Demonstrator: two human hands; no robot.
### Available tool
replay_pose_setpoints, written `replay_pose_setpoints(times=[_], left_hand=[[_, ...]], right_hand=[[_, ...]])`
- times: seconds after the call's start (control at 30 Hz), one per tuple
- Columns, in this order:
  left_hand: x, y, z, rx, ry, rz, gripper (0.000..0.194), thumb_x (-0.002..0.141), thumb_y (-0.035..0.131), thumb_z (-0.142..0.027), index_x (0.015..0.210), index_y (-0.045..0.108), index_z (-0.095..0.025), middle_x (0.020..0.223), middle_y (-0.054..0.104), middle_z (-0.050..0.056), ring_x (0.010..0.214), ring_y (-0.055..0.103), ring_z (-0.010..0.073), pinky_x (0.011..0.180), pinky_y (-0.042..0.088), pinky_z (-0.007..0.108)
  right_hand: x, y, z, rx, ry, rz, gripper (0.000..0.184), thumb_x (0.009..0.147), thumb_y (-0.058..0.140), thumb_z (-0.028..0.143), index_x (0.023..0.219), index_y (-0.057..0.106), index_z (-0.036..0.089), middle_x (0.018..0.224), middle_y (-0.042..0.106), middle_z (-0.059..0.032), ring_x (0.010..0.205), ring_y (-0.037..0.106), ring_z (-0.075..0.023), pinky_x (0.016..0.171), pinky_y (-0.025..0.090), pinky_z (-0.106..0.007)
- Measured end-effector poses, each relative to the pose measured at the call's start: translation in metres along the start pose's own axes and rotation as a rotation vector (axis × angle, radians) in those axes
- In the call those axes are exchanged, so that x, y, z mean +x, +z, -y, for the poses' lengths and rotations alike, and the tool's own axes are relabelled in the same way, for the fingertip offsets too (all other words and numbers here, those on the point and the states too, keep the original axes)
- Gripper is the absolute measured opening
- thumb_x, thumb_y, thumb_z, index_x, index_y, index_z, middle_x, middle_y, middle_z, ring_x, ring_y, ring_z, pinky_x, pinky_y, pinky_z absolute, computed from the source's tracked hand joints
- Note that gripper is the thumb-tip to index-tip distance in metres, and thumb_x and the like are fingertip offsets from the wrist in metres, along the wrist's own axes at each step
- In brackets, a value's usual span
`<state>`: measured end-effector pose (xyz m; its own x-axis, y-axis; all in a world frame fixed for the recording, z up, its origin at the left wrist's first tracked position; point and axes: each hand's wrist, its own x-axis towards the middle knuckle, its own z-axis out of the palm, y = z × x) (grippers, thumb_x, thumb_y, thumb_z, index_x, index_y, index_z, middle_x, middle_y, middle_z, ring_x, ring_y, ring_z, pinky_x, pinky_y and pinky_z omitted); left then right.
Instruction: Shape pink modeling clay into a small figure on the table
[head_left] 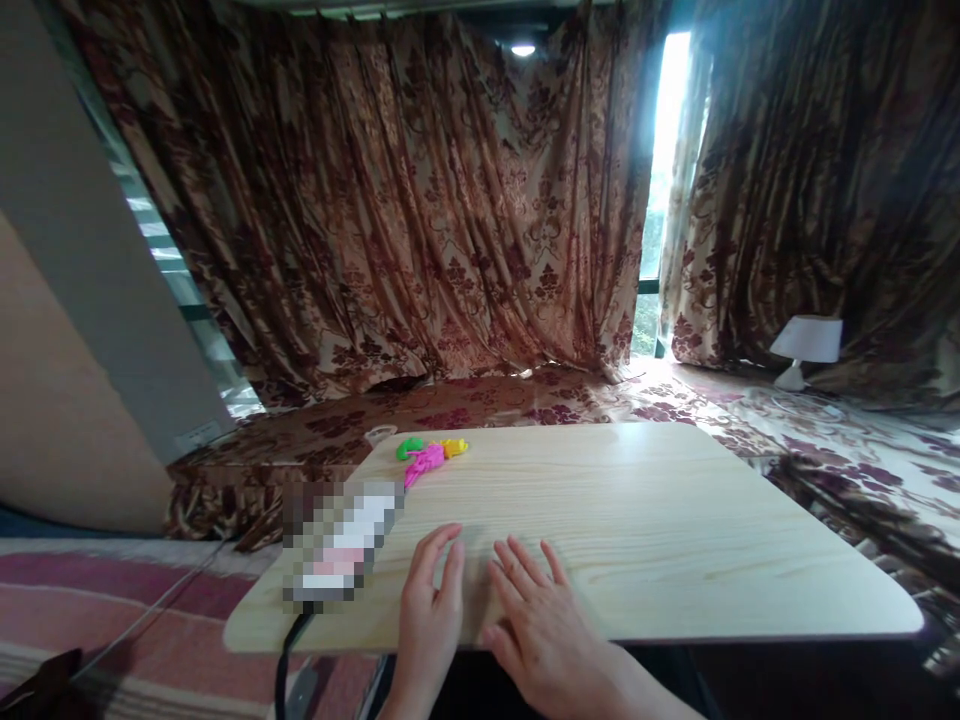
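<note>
My left hand [433, 600] rests on its edge near the front of the pale wood-grain table [675, 530], thumb and fingers apart and nothing in it. Beside it, my right hand [536, 610] is palm down over the tabletop with its fingers spread, also holding nothing. Toward the far left corner lies a small cluster of bright plastic pieces: a green one [409, 448], a pink one [425, 461] and a yellow one [454, 448]. Their exact kind is too small to make out. Neither hand touches them.
A blurred-out flat item [345, 545] with a black cable [283, 665] lies along the table's left side. Behind the table is a cloth-covered ledge [480, 400] with a white lamp [808, 345] at right. Patterned curtains [465, 200] hang beyond. A striped bed cover [150, 610] is at left.
</note>
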<state>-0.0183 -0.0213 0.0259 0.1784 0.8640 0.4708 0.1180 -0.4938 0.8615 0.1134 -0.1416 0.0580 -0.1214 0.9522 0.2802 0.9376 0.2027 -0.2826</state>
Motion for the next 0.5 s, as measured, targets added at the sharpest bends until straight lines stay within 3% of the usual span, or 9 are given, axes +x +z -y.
replay_pose_setpoints(times=[0.1, 0.27, 0.37, 0.5], left_hand=[[0.0, 0.0, 0.0, 0.017, 0.007, 0.0, 0.029, 0.083, 0.052, -0.039, 0.105, 0.06, -0.021, 0.113, 0.061, 0.008, 0.11, 0.055, 0.0238, 0.1, 0.037, 0.04], [0.001, 0.0, 0.003, 0.031, -0.005, 0.008, 0.032, 0.083, 0.052, -0.041, 0.105, 0.06, -0.02, 0.113, 0.061, 0.008, 0.11, 0.055, 0.0248, 0.1, 0.037, 0.041], [0.0, -0.001, 0.002, 0.022, -0.008, -0.001, 0.032, 0.082, 0.053, -0.042, 0.105, 0.061, -0.02, 0.114, 0.061, 0.008, 0.111, 0.055, 0.0251, 0.1, 0.037, 0.041], [0.0, -0.001, 0.001, 0.019, -0.002, -0.006, 0.032, 0.082, 0.053, -0.041, 0.105, 0.06, -0.021, 0.114, 0.062, 0.008, 0.111, 0.055, 0.0246, 0.1, 0.037, 0.041]], right_hand=[[0.029, 0.003, -0.015, -0.052, 0.11, -0.04, 0.057, 0.093, 0.03, 0.049, 0.141, 0.031, 0.018, 0.148, 0.025, -0.0091, 0.138, 0.014, -0.0247, 0.11, 0.007, -0.05], [0.082, 0.004, -0.046, -0.062, 0.223, -0.083, 0.057, 0.094, 0.028, 0.044, 0.137, 0.037, 0.007, 0.144, 0.03, -0.0199, 0.135, 0.02, -0.032, 0.105, 0.012, -0.059], [0.071, 0.004, -0.042, -0.064, 0.195, -0.079, 0.056, 0.094, 0.028, 0.043, 0.137, 0.037, 0.009, 0.144, 0.031, -0.0171, 0.135, 0.02, -0.0298, 0.107, 0.011, -0.056], [0.023, 0.004, -0.015, -0.057, 0.079, -0.045, 0.055, 0.093, 0.029, 0.047, 0.141, 0.03, 0.019, 0.147, 0.029, -0.0076, 0.138, 0.014, -0.0219, 0.111, 0.008, -0.048]])
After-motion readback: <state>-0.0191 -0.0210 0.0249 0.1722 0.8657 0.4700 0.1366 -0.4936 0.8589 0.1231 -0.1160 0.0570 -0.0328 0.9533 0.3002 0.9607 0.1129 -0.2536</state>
